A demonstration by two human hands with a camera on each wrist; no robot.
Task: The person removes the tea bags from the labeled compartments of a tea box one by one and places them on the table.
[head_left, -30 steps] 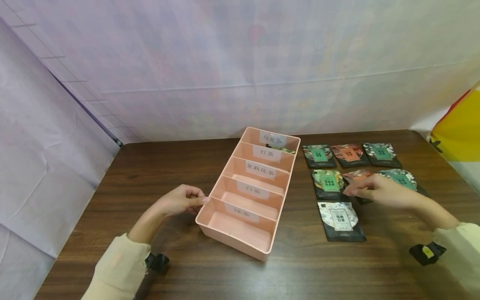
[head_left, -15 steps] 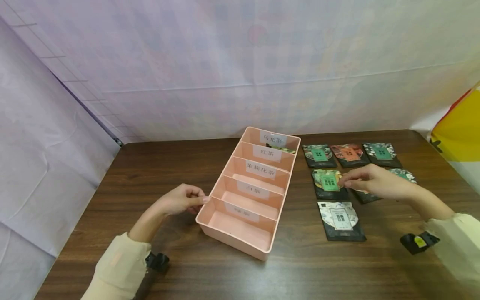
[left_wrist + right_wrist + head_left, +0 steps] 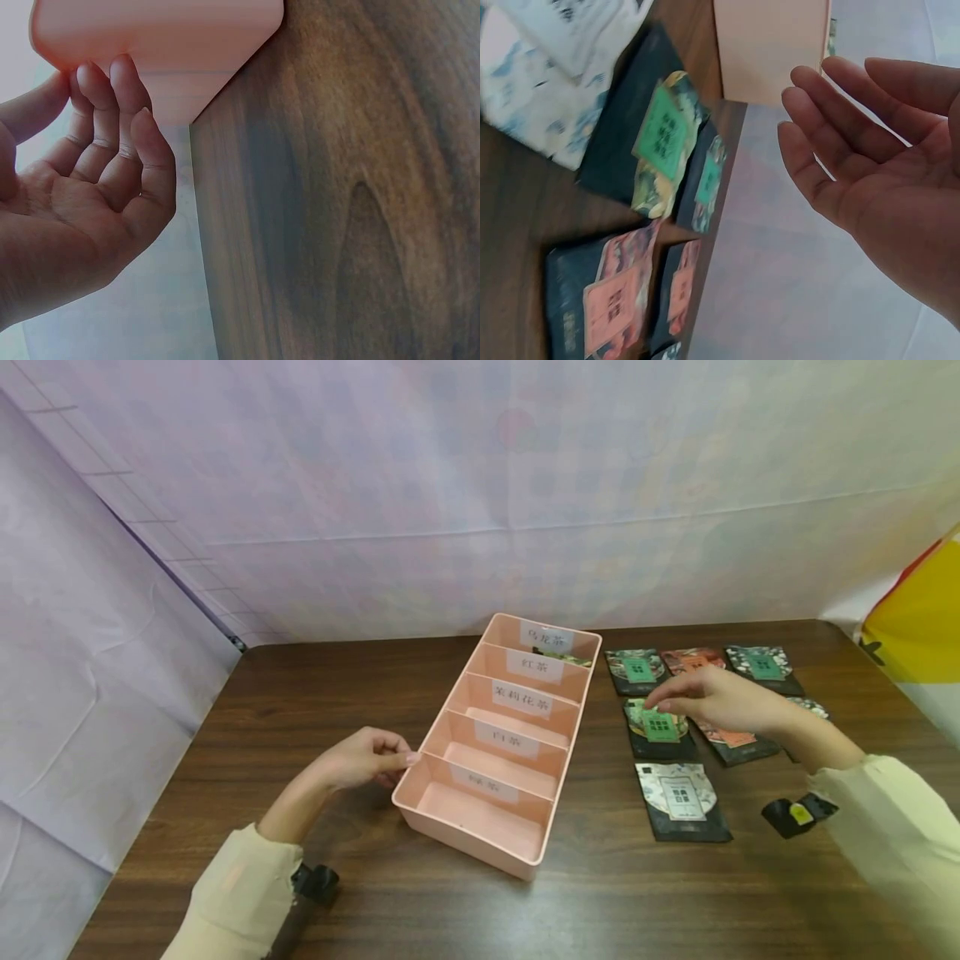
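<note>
A pink divided box (image 3: 468,850) stands slantwise on the table, each compartment bearing a white label with Chinese characters. At its left side my left hand (image 3: 358,766) holds the rim, thumb on the edge and curled fingers against the outer wall (image 3: 157,37). In the rearmost compartment lies a green-and-yellow tea packet (image 3: 562,657). To the right, my right hand (image 3: 716,697) hovers over the laid-out packets, fingers loosely bent around nothing. Its fingertips overlap the green-label tea packet (image 3: 660,731) in the head view. An orange-label packet (image 3: 738,745) is partly covered by this hand.
Nearest the front is a white-and-black tea packet (image 3: 684,803). Behind lie a green-label packet (image 3: 637,670), another orange-label one (image 3: 693,658) and a white-flowered one (image 3: 763,667). One more packet (image 3: 813,706) is mostly hidden. A pale curtain (image 3: 360,493) backs the table.
My right hand has moved left and slightly up over the packets, uncovering more of the middle orange-label packet. The left hand and the box have stayed put.
</note>
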